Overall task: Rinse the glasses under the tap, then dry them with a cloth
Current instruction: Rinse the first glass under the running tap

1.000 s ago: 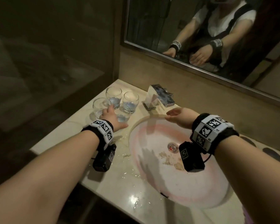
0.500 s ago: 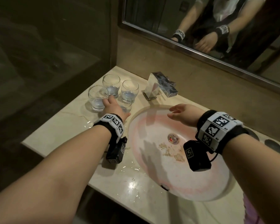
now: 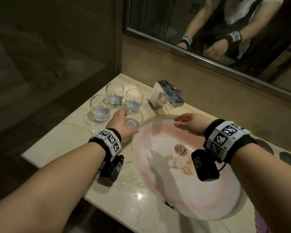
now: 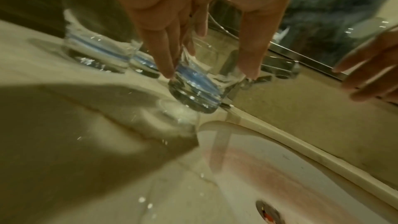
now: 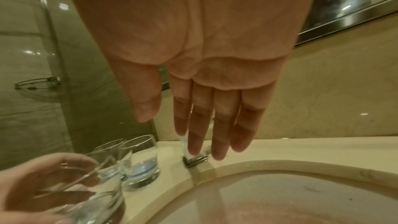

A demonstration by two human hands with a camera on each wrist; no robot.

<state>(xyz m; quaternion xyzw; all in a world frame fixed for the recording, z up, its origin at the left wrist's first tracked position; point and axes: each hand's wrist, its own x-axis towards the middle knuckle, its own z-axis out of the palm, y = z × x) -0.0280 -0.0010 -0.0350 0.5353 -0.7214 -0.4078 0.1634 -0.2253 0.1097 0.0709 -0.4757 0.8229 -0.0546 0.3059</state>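
Three clear tumblers (image 3: 114,95) with a little water stand at the back left of the marble counter (image 3: 60,140). My left hand (image 4: 210,74) grips a fourth tumbler (image 4: 200,84) from above, fingers on one side and thumb on the other. This tumbler is tilted and lifted just off the counter beside the basin rim; in the head view the held tumbler (image 3: 133,122) is partly hidden by the hand. My right hand (image 3: 176,122) hovers over the back of the basin (image 3: 208,190), palm down, fingers straight and empty. The chrome tap (image 3: 165,95) is just beyond it. No cloth is in view.
Water drops lie on the counter in front of the basin. The drain (image 3: 181,149) has brown stains beside it. A mirror (image 3: 208,31) hangs above the back wall, and a glass shower wall (image 5: 32,57) closes the left side. Dark round objects (image 3: 289,158) sit at far right.
My left hand has closed round the nearest tumbler and raised it, tilted, off the counter towards the basin. The right hand stays hovering over the basin's back edge.
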